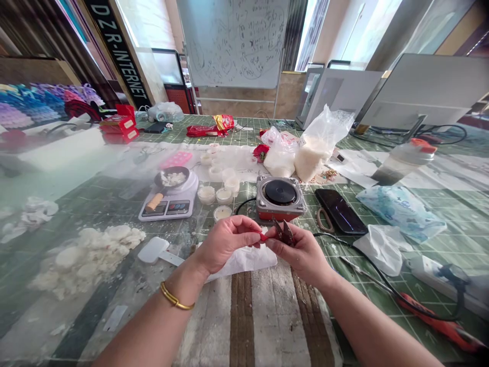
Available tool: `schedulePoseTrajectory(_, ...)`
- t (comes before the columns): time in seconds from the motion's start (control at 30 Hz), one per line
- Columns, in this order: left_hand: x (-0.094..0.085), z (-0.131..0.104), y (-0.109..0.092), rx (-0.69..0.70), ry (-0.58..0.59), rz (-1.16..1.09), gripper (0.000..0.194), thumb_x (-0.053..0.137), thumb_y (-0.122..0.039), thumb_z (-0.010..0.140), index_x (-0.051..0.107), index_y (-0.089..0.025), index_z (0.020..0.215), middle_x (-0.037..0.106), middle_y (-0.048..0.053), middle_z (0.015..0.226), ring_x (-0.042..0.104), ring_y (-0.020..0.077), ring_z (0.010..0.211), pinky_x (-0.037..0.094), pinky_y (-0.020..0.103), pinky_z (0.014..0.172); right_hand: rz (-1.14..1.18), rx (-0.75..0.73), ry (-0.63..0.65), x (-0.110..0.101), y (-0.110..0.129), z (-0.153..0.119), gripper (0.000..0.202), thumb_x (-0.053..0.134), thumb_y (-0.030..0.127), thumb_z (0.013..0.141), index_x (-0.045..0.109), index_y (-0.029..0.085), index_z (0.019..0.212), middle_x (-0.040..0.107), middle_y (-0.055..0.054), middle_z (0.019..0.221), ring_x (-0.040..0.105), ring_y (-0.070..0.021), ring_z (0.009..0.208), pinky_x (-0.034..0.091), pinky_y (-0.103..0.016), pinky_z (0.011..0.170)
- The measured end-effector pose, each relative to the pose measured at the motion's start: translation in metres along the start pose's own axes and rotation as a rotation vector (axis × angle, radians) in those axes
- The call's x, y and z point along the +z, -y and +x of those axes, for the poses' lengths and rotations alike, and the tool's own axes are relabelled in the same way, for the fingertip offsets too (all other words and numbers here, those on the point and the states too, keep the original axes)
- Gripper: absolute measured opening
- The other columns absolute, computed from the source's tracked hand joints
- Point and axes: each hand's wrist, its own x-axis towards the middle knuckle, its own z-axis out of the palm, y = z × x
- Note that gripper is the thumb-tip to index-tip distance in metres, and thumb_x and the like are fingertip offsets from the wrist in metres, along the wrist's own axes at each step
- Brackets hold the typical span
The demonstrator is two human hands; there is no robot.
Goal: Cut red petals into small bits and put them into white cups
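Note:
My left hand [229,242] is closed in a pinch on a small red piece [263,237], above a white tissue [244,261]. My right hand [300,250] touches the other end of that piece with its fingertips and is wrapped round a dark metal tool [283,233], whose pointed tips stick up between the fingers. Just beyond my hands stands a small hot plate [280,196] with a black round top. Left of it are several small cups of white wax [223,196] and a white scale [171,201] carrying a pan of white flakes [172,178].
White chunks [91,252] lie at the left beside a white scraper [153,251]. At the right are a phone [341,211], a wipes pack [401,211], a power strip [439,280], cables and a red-handled tool [439,321]. Bags of white granules [311,153] stand behind the hot plate.

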Motion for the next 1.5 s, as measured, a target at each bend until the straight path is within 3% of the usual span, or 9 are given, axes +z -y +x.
schedulePoseTrajectory(0.17,0.000,0.001,-0.008,-0.114,0.022,-0.164,0.016,0.077,-0.016,0.064,0.067,-0.012,0.075,0.064,0.001,0.070,0.056,0.0080,0.064,0.041,0.021,0.062,0.008,-0.047,0.012,0.000,0.000,-0.001,0.020,0.063,0.036,0.077,0.061,0.016,0.082,0.057,0.000,0.069,0.045,-0.0091,0.059,0.037,-0.023,0.054)
schedulePoseTrajectory(0.3,0.000,0.002,-0.012,-0.196,0.087,-0.241,0.019,0.075,-0.016,0.067,0.063,-0.013,0.082,0.064,0.001,0.069,0.056,0.0077,0.059,0.040,0.020,0.059,0.009,-0.073,0.068,0.000,0.001,-0.003,0.019,0.060,0.035,0.079,0.060,0.016,0.082,0.057,0.000,0.070,0.046,-0.0097,0.061,0.038,-0.023,0.055)
schedulePoseTrajectory(0.57,-0.008,0.002,0.003,-0.302,0.209,-0.249,0.027,0.078,-0.015,0.062,0.054,-0.013,0.074,0.059,-0.001,0.065,0.052,0.0070,0.056,0.038,0.020,0.054,-0.223,-0.151,0.131,-0.001,0.002,-0.006,0.011,0.059,0.026,0.080,0.061,0.016,0.079,0.056,0.002,0.065,0.041,-0.0080,0.058,0.034,-0.021,0.052)
schedulePoseTrajectory(0.77,-0.013,0.002,0.010,-0.310,0.257,-0.209,0.032,0.080,-0.016,0.059,0.052,-0.014,0.073,0.056,-0.003,0.059,0.051,0.0068,0.052,0.036,0.020,0.053,-0.145,-0.100,0.197,0.003,-0.001,-0.005,0.020,0.059,0.034,0.081,0.060,0.018,0.093,0.064,-0.002,0.079,0.055,-0.0117,0.069,0.044,-0.023,0.061)
schedulePoseTrajectory(0.9,-0.017,0.000,0.008,-0.253,0.208,-0.107,0.030,0.081,-0.020,0.058,0.054,-0.013,0.068,0.055,-0.004,0.058,0.048,0.0058,0.051,0.034,0.019,0.051,-0.278,-0.101,0.210,0.004,-0.004,-0.005,0.018,0.057,0.034,0.082,0.061,0.016,0.082,0.056,0.001,0.068,0.046,-0.0088,0.060,0.039,-0.020,0.054)
schedulePoseTrajectory(1.0,-0.019,-0.003,0.003,-0.222,0.172,-0.046,0.027,0.081,-0.021,0.058,0.059,-0.013,0.072,0.060,-0.002,0.065,0.052,0.0069,0.059,0.037,0.019,0.056,-0.343,-0.089,0.151,0.005,-0.005,-0.005,0.015,0.056,0.031,0.082,0.058,0.017,0.078,0.050,0.003,0.064,0.040,-0.0073,0.056,0.034,-0.019,0.050)
schedulePoseTrajectory(1.2,-0.020,-0.005,0.000,-0.249,0.146,0.059,0.021,0.078,-0.021,0.062,0.066,-0.012,0.076,0.064,0.001,0.068,0.055,0.0087,0.063,0.041,0.020,0.060,-0.464,-0.129,0.086,0.008,-0.006,-0.005,0.013,0.057,0.029,0.081,0.057,0.018,0.074,0.050,0.004,0.061,0.039,-0.0069,0.054,0.032,-0.019,0.049)
schedulePoseTrajectory(1.5,-0.021,-0.005,0.000,-0.215,0.179,-0.073,0.015,0.073,-0.015,0.065,0.059,-0.013,0.072,0.063,0.002,0.063,0.055,0.0094,0.055,0.043,0.022,0.055,-0.245,-0.051,0.082,0.007,-0.006,-0.007,0.018,0.056,0.036,0.083,0.056,0.019,0.089,0.056,0.000,0.074,0.046,-0.0095,0.061,0.039,-0.021,0.054)
